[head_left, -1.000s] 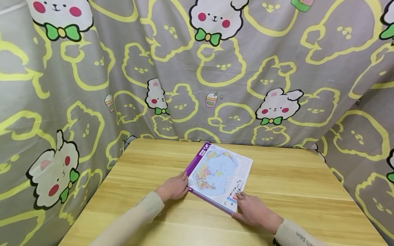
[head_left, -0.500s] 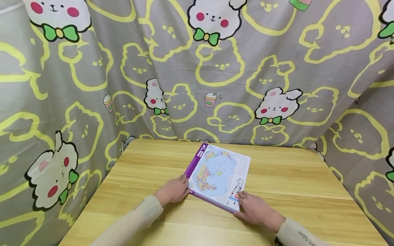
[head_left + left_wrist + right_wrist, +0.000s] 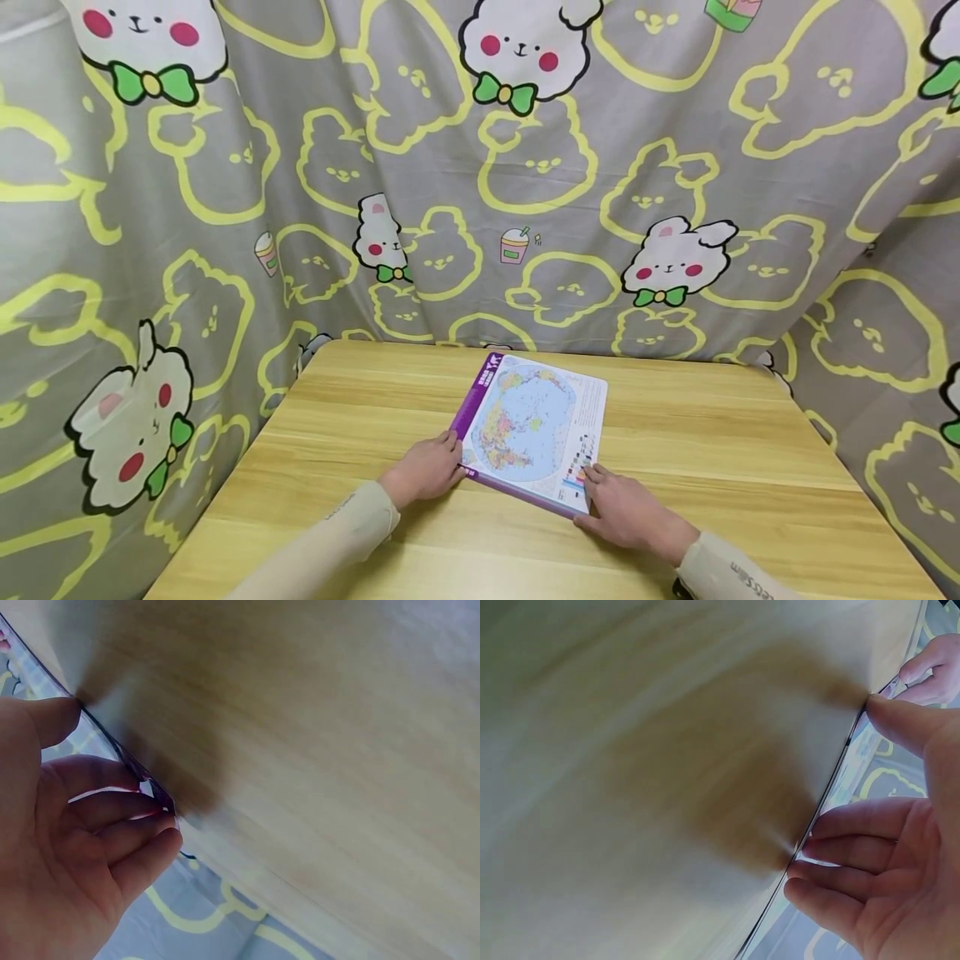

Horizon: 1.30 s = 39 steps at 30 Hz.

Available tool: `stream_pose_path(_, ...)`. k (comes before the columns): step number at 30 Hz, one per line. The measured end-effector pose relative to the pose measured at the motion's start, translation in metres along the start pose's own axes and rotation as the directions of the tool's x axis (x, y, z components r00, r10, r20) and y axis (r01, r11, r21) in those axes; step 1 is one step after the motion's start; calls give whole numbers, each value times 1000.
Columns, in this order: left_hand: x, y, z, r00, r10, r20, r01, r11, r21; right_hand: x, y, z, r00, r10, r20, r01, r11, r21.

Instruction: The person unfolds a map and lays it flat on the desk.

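Observation:
A flat rectangular world map (image 3: 525, 425) with a purple left strip lies on the wooden table, turned slightly askew. Its near edge shows some thickness. At the near left corner, my left hand (image 3: 423, 471) touches the map, fingers along the left side and thumb at the near edge. My right hand (image 3: 630, 512) rests against the near right corner in the same way. The left wrist view shows that hand (image 3: 82, 832) with loosely bent fingers meeting the thin edge. In the right wrist view, fairly straight fingertips of the hand (image 3: 885, 870) touch the edge.
The pale wooden table (image 3: 712, 450) extends around the map on all sides. A grey curtain (image 3: 450, 167) printed with rabbits and yellow outlines hangs behind it and along both sides.
The map has turned slightly counterclockwise: its far edge swung left and its near right corner moved right. My right hand shifted a little right with it; the left hand barely moved.

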<state>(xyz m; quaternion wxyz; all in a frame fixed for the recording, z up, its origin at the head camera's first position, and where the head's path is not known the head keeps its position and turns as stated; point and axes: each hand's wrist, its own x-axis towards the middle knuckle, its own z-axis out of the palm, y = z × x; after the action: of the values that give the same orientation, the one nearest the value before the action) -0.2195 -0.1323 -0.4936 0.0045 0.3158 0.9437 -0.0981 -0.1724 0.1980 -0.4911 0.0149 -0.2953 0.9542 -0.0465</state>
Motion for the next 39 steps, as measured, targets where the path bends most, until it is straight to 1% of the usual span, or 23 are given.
stream_pose_path(5, -1, 1, 0, 1000, 27, -1, -27, 1000, 9, 1, 3, 0, 1000, 2, 3, -2, 1000, 5)
stream_pose_path(10, -2, 2, 0, 999, 36, 2, -36, 999, 20, 4, 9, 2, 1000, 0, 3, 0, 1000, 16)
stream_pose_path(16, -3, 4, -2, 998, 55, -14, -54, 998, 39, 7, 15, 4, 1000, 9, -2, -9, 1000, 7)
stream_pose_path(28, 0, 6, -1, 998, 61, -14, -60, 997, 53, 13, 23, 0, 1000, 18, 23, -18, 1000, -14)
stream_pose_path(33, 0, 6, -1, 998, 69, -13, -68, 997, 47, 15, 27, -1, 1000, 9, 19, -9, 1000, -11)
stream_pose_path(39, 0, 8, -2, 996, 86, -17, -85, 995, 60, 19, 33, 1, 1000, 19, 0, -19, 999, -26)
